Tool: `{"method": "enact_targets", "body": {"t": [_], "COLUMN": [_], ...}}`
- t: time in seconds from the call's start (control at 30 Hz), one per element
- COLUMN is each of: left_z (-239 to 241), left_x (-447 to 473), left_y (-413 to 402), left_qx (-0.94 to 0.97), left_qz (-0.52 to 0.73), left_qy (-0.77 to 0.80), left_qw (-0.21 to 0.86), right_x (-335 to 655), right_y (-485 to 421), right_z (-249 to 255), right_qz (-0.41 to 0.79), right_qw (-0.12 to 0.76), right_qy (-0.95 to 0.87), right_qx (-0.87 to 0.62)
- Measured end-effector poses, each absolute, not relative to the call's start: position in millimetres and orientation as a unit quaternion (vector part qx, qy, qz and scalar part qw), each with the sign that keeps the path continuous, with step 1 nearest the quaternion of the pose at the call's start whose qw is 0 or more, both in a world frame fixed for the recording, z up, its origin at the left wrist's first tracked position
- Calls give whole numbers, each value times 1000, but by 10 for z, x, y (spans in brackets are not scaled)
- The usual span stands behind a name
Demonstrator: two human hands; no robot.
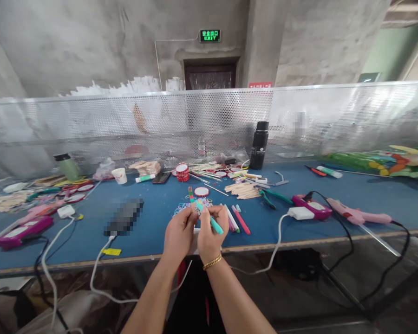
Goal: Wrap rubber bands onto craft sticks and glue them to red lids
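My left hand [179, 233] is closed on a coloured craft stick [191, 197] that stands up from its fingers. My right hand [211, 232], with a gold bracelet at the wrist, is closed on a teal marker [214, 223] whose tip meets the stick. Both hands hover over the near edge of the blue table [153, 227]. Just beyond them lie a coloured round craft piece [188, 206], a red-rimmed disc [201, 191] and loose markers [238, 218].
A pile of plain wooden sticks [243, 189], green pliers [273, 195], a black bottle [259, 144], pink glue guns [355, 214] with cables, a white charger [300, 213], a blurred phone [123, 216], a paper cup [120, 175] and a perforated metal screen [209, 120] behind.
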State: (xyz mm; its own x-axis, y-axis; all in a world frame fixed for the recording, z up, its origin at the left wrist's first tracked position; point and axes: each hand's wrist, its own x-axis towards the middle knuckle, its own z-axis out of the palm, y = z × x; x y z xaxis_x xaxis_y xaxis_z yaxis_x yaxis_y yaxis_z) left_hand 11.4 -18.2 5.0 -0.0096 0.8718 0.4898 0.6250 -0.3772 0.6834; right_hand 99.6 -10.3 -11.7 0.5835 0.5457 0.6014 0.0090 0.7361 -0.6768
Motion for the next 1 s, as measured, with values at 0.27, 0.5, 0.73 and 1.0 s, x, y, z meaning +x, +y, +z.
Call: {"method": "enact_targets", "body": {"t": [0.27,0.5,0.73,1.0], "left_z": [58,63,52,53], "left_x": [124,120,117,120], "left_y": [-182,-187,-187,-187], "left_qx": [691,692,690,694], "left_qz": [458,454,455,456], "left_qy": [541,542,546,539], "left_qw": [141,145,141,140], "right_x": [995,995,992,999], "right_y": [-92,-89,-88,-91], "right_z": [-130,-130,-127,-126], "right_qz": [165,164,161,157], "right_qw": [819,820,824,818], "right_qy": [-444,-442,-434,-447], "right_qx": [-323,-324,-328,-327]}}
